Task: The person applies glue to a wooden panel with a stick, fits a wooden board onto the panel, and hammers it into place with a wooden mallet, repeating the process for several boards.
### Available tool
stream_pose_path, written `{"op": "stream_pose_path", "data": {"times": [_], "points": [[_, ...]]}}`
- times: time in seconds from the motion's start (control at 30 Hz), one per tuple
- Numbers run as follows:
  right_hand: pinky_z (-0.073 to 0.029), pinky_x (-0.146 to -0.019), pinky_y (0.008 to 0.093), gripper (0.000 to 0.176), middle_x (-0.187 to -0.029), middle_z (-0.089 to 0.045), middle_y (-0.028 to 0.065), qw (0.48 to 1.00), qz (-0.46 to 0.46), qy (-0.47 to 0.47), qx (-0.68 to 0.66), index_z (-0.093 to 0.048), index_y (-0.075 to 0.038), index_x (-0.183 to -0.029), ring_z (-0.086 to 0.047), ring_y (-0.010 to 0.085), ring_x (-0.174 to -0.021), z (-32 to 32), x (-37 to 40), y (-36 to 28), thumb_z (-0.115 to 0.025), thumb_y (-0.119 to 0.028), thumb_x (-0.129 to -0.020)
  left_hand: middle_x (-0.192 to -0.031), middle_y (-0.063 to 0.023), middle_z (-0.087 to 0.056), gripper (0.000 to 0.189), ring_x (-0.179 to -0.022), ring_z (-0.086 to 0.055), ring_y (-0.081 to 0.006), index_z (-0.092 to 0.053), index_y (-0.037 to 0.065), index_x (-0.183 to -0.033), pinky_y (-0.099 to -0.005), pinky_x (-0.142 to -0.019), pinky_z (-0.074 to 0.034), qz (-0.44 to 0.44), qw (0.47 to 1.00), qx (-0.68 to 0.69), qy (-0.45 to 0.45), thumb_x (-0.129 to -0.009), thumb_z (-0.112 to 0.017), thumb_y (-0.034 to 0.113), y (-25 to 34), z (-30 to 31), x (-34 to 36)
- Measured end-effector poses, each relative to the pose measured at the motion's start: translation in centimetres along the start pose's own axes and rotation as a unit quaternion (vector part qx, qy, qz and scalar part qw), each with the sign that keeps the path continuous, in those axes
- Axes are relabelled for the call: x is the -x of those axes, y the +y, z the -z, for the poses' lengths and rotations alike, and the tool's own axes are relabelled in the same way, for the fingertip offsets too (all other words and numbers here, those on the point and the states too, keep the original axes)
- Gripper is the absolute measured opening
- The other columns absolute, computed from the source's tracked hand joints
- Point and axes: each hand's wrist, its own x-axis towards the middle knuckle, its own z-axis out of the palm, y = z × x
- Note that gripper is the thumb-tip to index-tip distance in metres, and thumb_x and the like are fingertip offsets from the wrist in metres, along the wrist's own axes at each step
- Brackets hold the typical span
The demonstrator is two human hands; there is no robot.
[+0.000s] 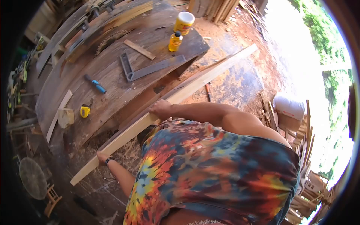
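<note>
A long pale wooden board [195, 87] runs diagonally beside the workbench, from the lower left to the upper right. My right hand [161, 109] is closed over the board near its middle. Nearer the board's lower left end, my left hand [102, 156] grips it, with a dark watch on the wrist. On the workbench [108, 108] lie a metal square [155, 69], a thin wood strip [139, 49], a blue-handled tool [96, 84] and a yellow tape measure [85, 111]. A yellow bottle [175, 42] stands by a white-lidded tub [184, 23].
A wood block [66, 118] and a curved strip [59, 116] lie at the bench's left. Beyond the board, an orange-handled tool [208, 92] rests on the sawdust-covered floor [240, 80]. At the right are a white sack [288, 106] and stacked wood pieces [308, 138]. A round fan-like object [33, 178] is lower left.
</note>
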Motion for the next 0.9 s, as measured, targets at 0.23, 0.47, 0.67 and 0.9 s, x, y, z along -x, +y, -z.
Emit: {"op": "stream_pose_path", "data": {"times": [0.23, 0.47, 0.67, 0.9], "points": [[-0.058, -0.077, 0.0447, 0.062, -0.104, -0.073, 0.0171, 0.999, -0.008, -0.033, -0.009, -0.061, -0.013, -0.128, -0.072, 0.0341, -0.097, 1.5, 0.2, -0.2, -0.081, -0.023, -0.07, -0.152, -0.0357, -0.035, 0.116, -0.142, -0.037, -0.0474, -0.02, -0.017, -0.15, -0.0484, -0.12, -0.03, -0.335, 0.887, -0.291, 0.127, -0.076, -0.088, 0.041, -0.9, 0.7, 4.4], [-0.057, -0.08, 0.0483, 0.046, -0.103, -0.073, 0.0184, 1.0, 0.0, -0.018, -0.001, -0.06, -0.01, -0.122, -0.071, 0.0368, -0.098, 1.2, -0.6, 0.2, -0.069, -0.015, -0.076, -0.157, -0.0196, -0.038, 0.088, -0.146, -0.034, -0.0409, -0.046, 0.006, -0.148, -0.0603, -0.122, -0.017, -0.639, 0.559, -0.299, -0.436, -0.076, -0.082, 0.042, 0.3, -0.5, 27.0], [-0.05, -0.096, 0.0505, 0.071, -0.11, -0.07, 0.0189, 1.0, 0.022, 0.019, -0.003, -0.053, -0.007, -0.131, -0.066, 0.0385, -0.108, 0.3, -1.6, 1.4, -0.08, -0.018, -0.067, -0.111, -0.0128, -0.062, 0.04, -0.11, -0.056, -0.0313, -0.066, 0.008, -0.116, -0.0524, -0.1, -0.038, -0.681, 0.58, -0.263, -0.361, -0.079, -0.066, 0.022, -4.7, -6.8, 27.8], [-0.025, -0.118, 0.0584, 0.091, -0.144, -0.05, 0.0203, 0.982, 0.057, 0.182, -0.002, -0.038, -0.005, -0.151, -0.042, 0.0376, -0.138, 3.0, 4.2, 1.3, -0.084, -0.025, -0.074, -0.098, -0.008, -0.061, 0.02, -0.102, -0.057, -0.0289, -0.063, 0.011, -0.093, -0.0462, -0.089, -0.04, -0.682, 0.568, -0.282, -0.365, -0.076, -0.065, 0.02, -2.1, -5.9, 28.9]]}}
